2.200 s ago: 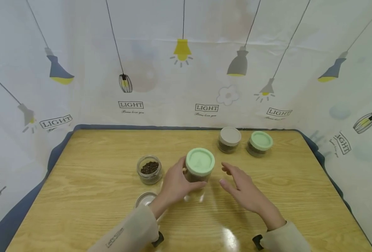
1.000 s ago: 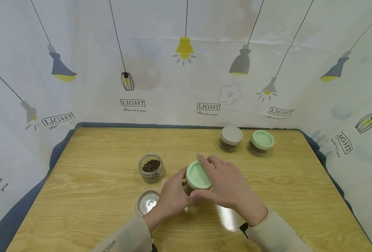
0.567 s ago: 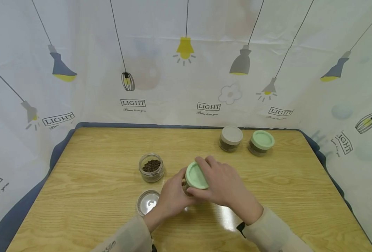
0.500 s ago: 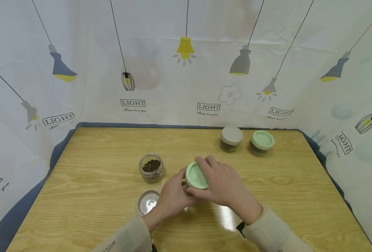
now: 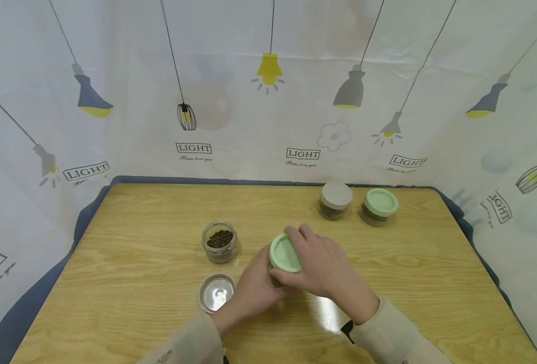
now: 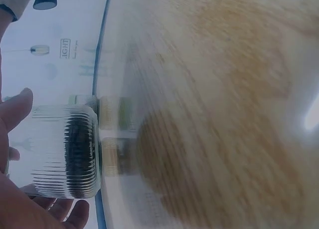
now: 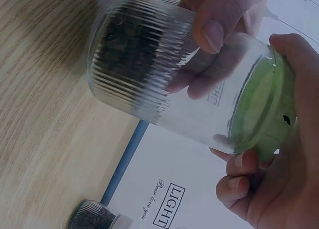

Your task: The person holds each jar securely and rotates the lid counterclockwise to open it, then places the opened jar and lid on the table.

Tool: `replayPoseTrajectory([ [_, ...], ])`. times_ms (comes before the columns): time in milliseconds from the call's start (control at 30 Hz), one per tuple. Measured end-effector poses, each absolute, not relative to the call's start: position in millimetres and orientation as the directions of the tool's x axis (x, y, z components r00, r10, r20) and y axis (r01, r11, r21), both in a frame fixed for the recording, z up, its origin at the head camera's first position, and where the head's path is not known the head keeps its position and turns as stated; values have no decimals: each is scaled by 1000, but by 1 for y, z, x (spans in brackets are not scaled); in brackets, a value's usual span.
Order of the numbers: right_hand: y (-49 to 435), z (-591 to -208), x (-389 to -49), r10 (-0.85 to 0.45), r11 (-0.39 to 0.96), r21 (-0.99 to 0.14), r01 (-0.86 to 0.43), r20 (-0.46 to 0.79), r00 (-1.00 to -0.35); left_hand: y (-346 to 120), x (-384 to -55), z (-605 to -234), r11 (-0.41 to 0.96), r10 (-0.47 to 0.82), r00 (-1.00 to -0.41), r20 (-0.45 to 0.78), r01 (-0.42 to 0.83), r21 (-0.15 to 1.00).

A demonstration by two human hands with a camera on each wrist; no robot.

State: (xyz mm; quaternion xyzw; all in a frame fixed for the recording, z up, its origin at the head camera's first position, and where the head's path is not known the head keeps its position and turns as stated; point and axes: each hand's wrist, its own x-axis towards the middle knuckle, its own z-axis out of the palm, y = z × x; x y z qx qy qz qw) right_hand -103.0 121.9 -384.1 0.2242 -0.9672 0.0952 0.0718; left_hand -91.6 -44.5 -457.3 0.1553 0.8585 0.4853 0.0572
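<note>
right fingers (image 5: 295, 238) moved onto green lid (image 5: 283, 254), partly hiding it

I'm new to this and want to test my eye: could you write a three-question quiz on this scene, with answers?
1. Which grip is on the green lid of the held jar? A: left. B: right.
2. True or false: in the head view, the open jar stands left of the held jar.
3. How many lidded jars stand near the far edge of the table?
Key: 1. B, the right grip; 2. true; 3. two.
</note>
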Motion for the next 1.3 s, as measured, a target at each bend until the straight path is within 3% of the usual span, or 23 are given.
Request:
replayPoseTrajectory([
  [200, 120, -382, -102, -412, 886, -148, -440, 185, -892, -42, -90, -456, 502, 267, -962, 54, 187, 844],
  [633, 103, -373, -93, -373, 925, 10, -379, 196, -907, -43, -91, -454, 615, 229, -971, 64, 196, 764],
  [933, 106, -385, -100, -440, 894, 57, -444, 292, -849, -45, -93, -457, 680, 258, -961, 101, 255, 687],
  [1300, 118, -388, -106, -572, 804, 39, -593, 323, -754, -50, -94, -455, 628, 281, -957, 66, 236, 742],
])
